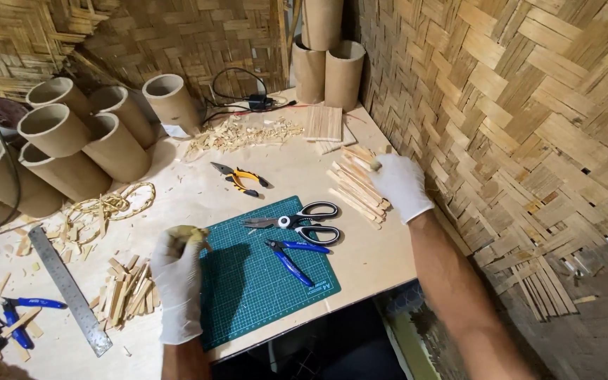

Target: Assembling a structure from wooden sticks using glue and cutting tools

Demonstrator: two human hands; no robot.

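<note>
My left hand (177, 278), in a white glove, is closed around a small yellowish object (193, 234) at the left edge of a green cutting mat (248, 281). My right hand (400, 184), also gloved, rests on a pile of flat wooden sticks (355, 186) at the right side of the table and pinches one stick (369, 159). On the mat lie black-and-white scissors (302, 219) and blue-handled cutters (291, 255).
Yellow-handled pliers (242, 179) lie behind the mat. Cardboard tubes (72, 144) crowd the back left, more tubes (328, 63) the back corner. A metal ruler (68, 288), cut wood pieces (124, 292), shavings (241, 134) and a stick panel (324, 122) lie around. A woven bamboo wall (501, 105) runs along the right.
</note>
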